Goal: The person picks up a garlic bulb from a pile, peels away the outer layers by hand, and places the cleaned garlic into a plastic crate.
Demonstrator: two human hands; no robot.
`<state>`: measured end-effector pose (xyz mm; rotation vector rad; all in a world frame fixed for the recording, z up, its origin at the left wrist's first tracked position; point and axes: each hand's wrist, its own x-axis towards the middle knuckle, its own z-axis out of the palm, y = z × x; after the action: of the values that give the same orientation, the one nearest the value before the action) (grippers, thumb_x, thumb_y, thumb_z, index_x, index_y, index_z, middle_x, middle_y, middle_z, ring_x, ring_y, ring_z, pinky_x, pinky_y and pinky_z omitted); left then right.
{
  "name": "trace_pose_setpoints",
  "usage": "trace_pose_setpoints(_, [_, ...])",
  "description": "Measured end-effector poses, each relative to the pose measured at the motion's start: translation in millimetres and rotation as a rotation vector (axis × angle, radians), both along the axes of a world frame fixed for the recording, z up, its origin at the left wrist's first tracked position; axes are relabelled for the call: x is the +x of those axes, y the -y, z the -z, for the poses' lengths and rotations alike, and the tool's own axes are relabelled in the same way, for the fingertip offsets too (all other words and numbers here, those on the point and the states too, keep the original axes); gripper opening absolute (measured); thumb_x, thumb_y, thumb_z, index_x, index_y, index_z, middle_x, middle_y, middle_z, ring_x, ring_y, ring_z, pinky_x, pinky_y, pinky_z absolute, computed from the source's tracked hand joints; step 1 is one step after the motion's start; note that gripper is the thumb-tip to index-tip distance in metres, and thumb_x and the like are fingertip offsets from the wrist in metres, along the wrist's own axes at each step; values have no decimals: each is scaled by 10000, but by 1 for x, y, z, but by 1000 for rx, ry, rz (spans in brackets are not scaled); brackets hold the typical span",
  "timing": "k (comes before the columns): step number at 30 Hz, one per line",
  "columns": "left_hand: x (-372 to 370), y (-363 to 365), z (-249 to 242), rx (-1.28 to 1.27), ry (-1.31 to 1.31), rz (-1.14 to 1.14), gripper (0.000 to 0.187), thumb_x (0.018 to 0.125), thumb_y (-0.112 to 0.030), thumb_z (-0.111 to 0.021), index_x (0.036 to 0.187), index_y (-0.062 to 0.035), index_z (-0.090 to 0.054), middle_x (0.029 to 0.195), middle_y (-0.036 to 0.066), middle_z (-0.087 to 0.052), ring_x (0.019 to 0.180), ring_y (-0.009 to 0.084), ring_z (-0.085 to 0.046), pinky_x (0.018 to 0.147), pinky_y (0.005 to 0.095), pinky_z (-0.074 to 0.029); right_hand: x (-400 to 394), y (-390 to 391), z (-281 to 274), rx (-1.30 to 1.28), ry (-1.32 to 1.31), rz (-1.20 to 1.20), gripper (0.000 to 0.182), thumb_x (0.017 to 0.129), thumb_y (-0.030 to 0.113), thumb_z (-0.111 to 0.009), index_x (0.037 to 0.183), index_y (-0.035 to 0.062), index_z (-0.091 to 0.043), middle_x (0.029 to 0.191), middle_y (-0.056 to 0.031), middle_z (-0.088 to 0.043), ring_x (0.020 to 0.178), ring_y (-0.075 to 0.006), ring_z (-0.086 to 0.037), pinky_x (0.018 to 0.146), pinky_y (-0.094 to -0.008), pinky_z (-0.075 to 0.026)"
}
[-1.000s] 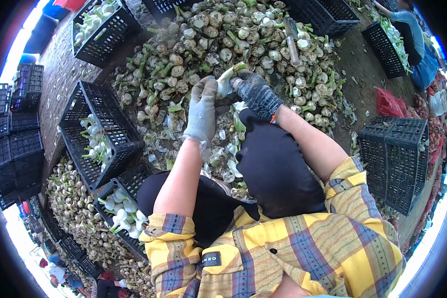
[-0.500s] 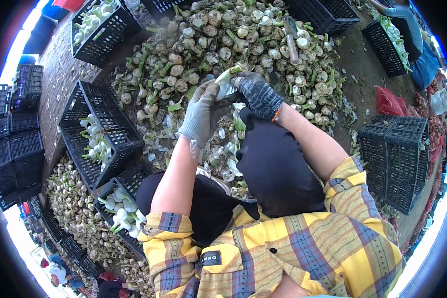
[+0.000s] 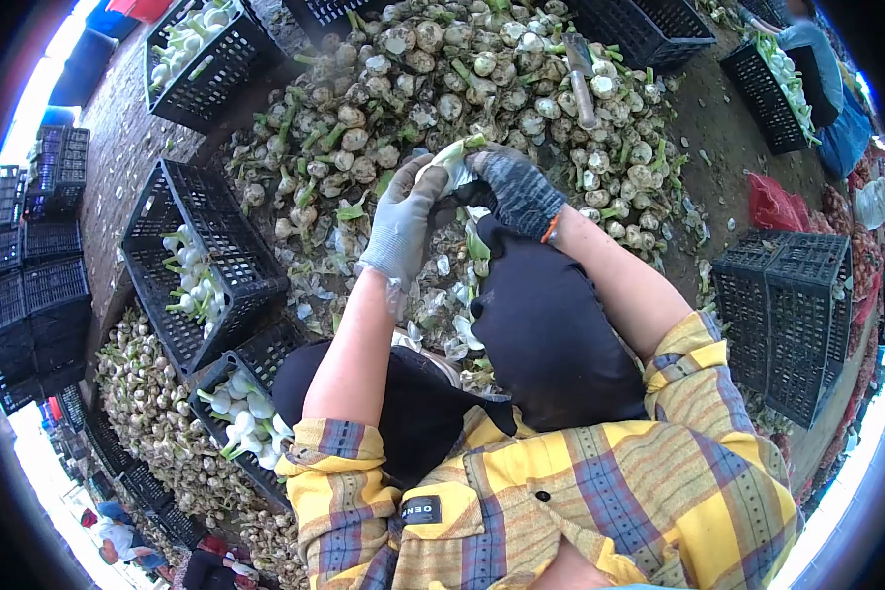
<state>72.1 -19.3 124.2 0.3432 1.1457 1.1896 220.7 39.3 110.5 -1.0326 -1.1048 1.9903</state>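
Note:
Both gloved hands meet above the near edge of a heap of dirty garlic bulbs [image 3: 442, 88]. My left hand [image 3: 405, 211], in a pale grey glove, is closed around the lower part of a garlic bulb [image 3: 452, 159] with a pale green stem and loose outer skin. On the stem side, my right hand [image 3: 516, 192], in a dark mottled glove with an orange cuff, has its fingers closed on the same garlic. The gloves hide most of the bulb. Peeled skins [image 3: 442, 295] litter the ground below. A knife [image 3: 580, 88] rests on the heap.
Black crates with cleaned garlic stand on my left, one upper [image 3: 206, 59], one middle [image 3: 202, 265] and one near my knee [image 3: 246, 403]. Stacked crates [image 3: 782, 315] are on the right. Another garlic pile [image 3: 157, 413] lies at lower left. A person [image 3: 816, 74] works at upper right.
The view has shifted slightly. Both hands stay together on the garlic, and its stem end has tilted a little to the right between the fingers.

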Motion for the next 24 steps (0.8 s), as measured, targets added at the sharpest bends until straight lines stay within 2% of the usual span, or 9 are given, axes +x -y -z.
trace_pose_setpoints(2, [-3,3,-4,20,127,-18,368,879,-180,-580,1207,-66,-457,1047,64,-580,846,142,-592,665,270,-515,0,3,-2,-181,-239,88,222,921,161,-432,1024,19,-568,934,-92,-612,782,-167,-602,674,-290,-516])
trace_pose_setpoints(7, [-3,6,-6,62,295,-43,385,866,-202,-604,1197,-71,-458,1029,61,-579,841,135,-571,686,274,-503,9,3,-3,478,181,-58,214,926,164,-427,1014,28,-567,936,-102,-605,797,-167,-599,693,-280,-508])
trace_pose_setpoints(9, [5,3,-10,6,72,-24,359,887,-179,-565,1205,-57,-450,1017,54,-588,831,127,-591,638,247,-512,7,3,-5,281,147,-33,208,926,160,-427,1006,33,-571,935,-97,-601,802,-163,-599,686,-280,-507])
trace_pose_setpoints(11, [6,1,-10,-18,-47,-25,340,892,-166,-556,1196,-51,-457,997,47,-593,796,116,-596,594,225,-507,6,1,-7,793,353,-88,202,922,152,-432,990,26,-575,921,-94,-603,799,-153,-600,681,-283,-515])
trace_pose_setpoints(13, [3,-1,-5,-10,-67,-39,326,880,-163,-578,1170,-52,-478,969,38,-594,737,101,-585,553,208,-488,5,0,-2,996,370,-84,195,917,141,-439,981,19,-577,919,-95,-605,798,-147,-601,686,-288,-523])
trace_pose_setpoints(18, [-4,-5,-4,43,111,-164,275,940,-207,-429,1161,-62,-503,969,49,-593,775,122,-576,578,252,-501,9,-5,5,293,-30,77,197,912,91,-417,995,5,-573,981,-98,-604,817,-149,-609,714,-293,-536])
trace_pose_setpoints(20, [-11,-3,-4,64,168,-160,289,936,-219,-434,1172,-65,-501,980,49,-593,789,124,-577,590,264,-507,4,0,5,429,-175,134,217,918,102,-404,984,-8,-578,945,-88,-621,816,-140,-618,691,-272,-534])
trace_pose_setpoints(23, [-14,-4,-1,30,138,-220,313,922,-324,-468,1103,-78,-538,924,35,-587,764,119,-570,578,262,-499,0,-7,-6,29,-237,271,221,919,129,-417,975,7,-592,912,-90,-633,797,-134,-621,690,-271,-531])
trace_pose_setpoints(24, [-19,-4,1,12,120,-264,320,916,-348,-478,1079,-81,-547,903,31,-583,756,117,-567,576,261,-497,0,-4,-13,203,-170,271,225,924,141,-416,974,14,-595,864,-67,-642,753,-120,-621,651,-265,-524])
